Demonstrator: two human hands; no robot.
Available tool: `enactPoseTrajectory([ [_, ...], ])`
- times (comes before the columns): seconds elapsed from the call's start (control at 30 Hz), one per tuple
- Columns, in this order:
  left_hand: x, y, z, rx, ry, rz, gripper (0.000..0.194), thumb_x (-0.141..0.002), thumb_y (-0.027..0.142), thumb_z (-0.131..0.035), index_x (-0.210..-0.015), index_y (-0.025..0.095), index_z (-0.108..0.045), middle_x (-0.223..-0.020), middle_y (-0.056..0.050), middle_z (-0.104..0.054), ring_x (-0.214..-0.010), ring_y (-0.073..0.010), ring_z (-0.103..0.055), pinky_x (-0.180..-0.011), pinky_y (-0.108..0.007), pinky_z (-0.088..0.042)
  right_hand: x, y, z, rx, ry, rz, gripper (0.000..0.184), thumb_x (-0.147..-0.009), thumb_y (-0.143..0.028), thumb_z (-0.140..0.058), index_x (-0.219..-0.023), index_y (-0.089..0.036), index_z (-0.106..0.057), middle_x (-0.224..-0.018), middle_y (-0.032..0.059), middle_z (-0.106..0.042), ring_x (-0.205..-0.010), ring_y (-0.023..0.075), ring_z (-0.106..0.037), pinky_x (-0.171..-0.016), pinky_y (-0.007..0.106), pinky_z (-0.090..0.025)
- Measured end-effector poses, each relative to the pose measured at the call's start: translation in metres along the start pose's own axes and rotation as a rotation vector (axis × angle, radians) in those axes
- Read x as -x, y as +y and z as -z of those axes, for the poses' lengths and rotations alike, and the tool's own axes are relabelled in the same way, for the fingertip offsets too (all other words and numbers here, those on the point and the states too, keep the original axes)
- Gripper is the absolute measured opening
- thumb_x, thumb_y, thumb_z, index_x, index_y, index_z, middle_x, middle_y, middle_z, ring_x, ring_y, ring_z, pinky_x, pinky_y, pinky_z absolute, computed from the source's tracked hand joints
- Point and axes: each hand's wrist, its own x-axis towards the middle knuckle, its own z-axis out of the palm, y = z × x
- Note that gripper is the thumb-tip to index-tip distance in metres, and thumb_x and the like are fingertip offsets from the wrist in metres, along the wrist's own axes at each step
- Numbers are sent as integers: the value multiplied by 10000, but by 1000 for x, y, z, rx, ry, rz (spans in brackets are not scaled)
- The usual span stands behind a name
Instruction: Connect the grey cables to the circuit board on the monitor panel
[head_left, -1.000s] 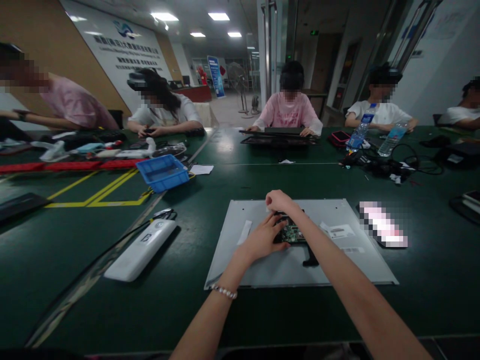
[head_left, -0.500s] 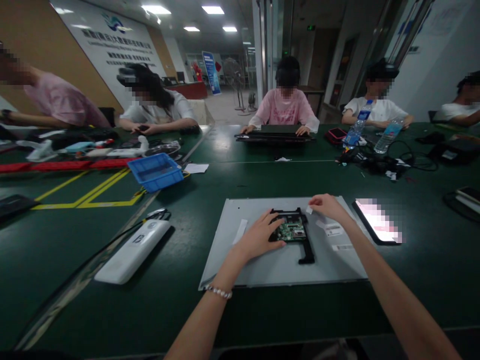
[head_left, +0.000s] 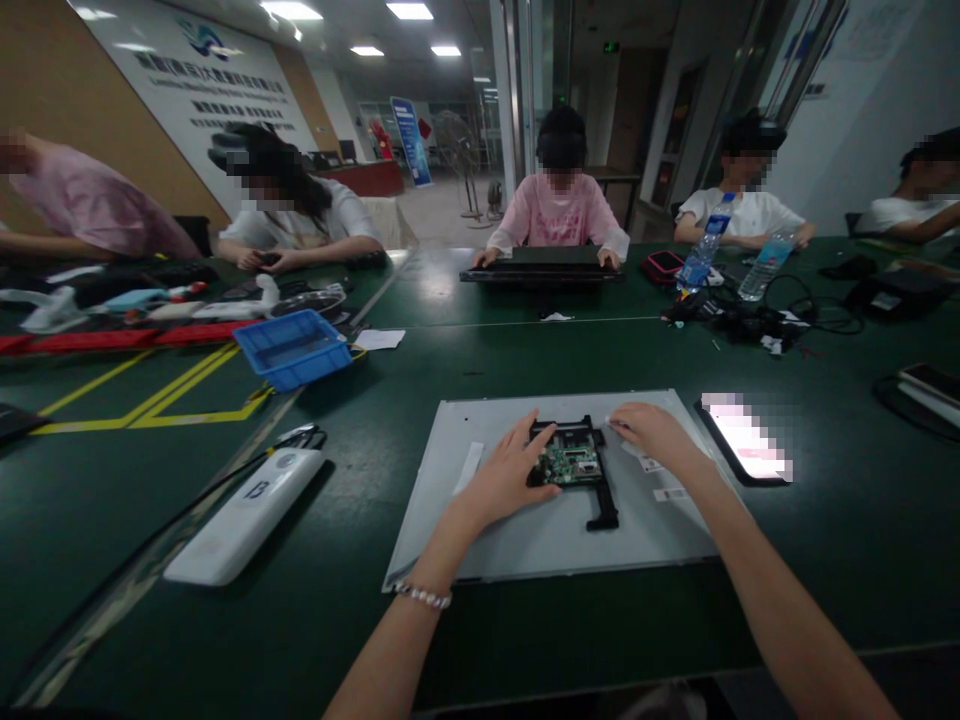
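A grey metal-backed panel (head_left: 517,555) lies flat on the table. On it rests a black plastic frame (head_left: 602,508) around a green circuit board (head_left: 574,460). My left hand (head_left: 506,475) is spread over the left side of the frame and board, fingers apart, fingertips on the frame and thumb along the lower edge. At the frame's upper right, my right hand (head_left: 656,435) is closed in a pinch. A small white piece like a sticker shows at its fingertips, mostly hidden. White labels (head_left: 670,494) are stuck on the panel below that hand, and a white strip (head_left: 469,468) lies at left.
A phone with a lit screen (head_left: 742,440) lies right of the panel, a white power bank (head_left: 247,515) with a cable to the left. Further off are a blue tray (head_left: 296,350), two water bottles (head_left: 709,240) and tangled cables (head_left: 739,322). Several people sit around the table.
My right hand has lowered slightly and moved in toward the frame's upper right, its fingertips now covering most of the white piece. My left hand keeps its place on the board. The view has shifted a little.
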Motion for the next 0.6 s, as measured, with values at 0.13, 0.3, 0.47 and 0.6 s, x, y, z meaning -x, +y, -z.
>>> enactPoseTrajectory([
  [0.13, 0, 0, -2, 24, 12, 50, 962, -744, 521, -623, -1460, 275, -30, -1535, -102, -70, -1354, -344, -239, -1065, -481, -292, 0, -6, 4, 83, 35, 3, 222, -859, -181, -491, -936, -223, -695, -980, 74, -683, -913, 218, -615, -783, 315, -450],
  [0.3, -1, -1, -3, 24, 21, 38, 968, -739, 521, -620, -1461, 265, -28, -1529, -111, -109, -1345, -333, -267, -1063, -467, -295, -18, -35, 8, 109, 140, 90, 232, -885, -183, -483, -1014, -209, -674, -1066, 79, -661, -988, 202, -580, -850, 315, -424],
  [0.47, 0, -3, -5, 10, 34, 33, 979, -726, 532, -633, -1461, 229, -62, -1524, -122, -129, -1340, -316, -281, -1067, -423, -296, -38, -67, -1, 206, 25, 218, 192, -880, -163, -501, -905, -190, -690, -955, 99, -680, -967, 203, -572, -837, 287, -411],
  [0.6, 0, -4, -7, 13, 32, 41, 976, -728, 542, -627, -1461, 244, -56, -1527, -115, -118, -1322, -320, -316, -1050, -424, -315, -37, -69, -8, 276, 2, 232, 192, -880, -155, -494, -860, -158, -684, -890, 112, -681, -916, 216, -586, -802, 291, -411],
])
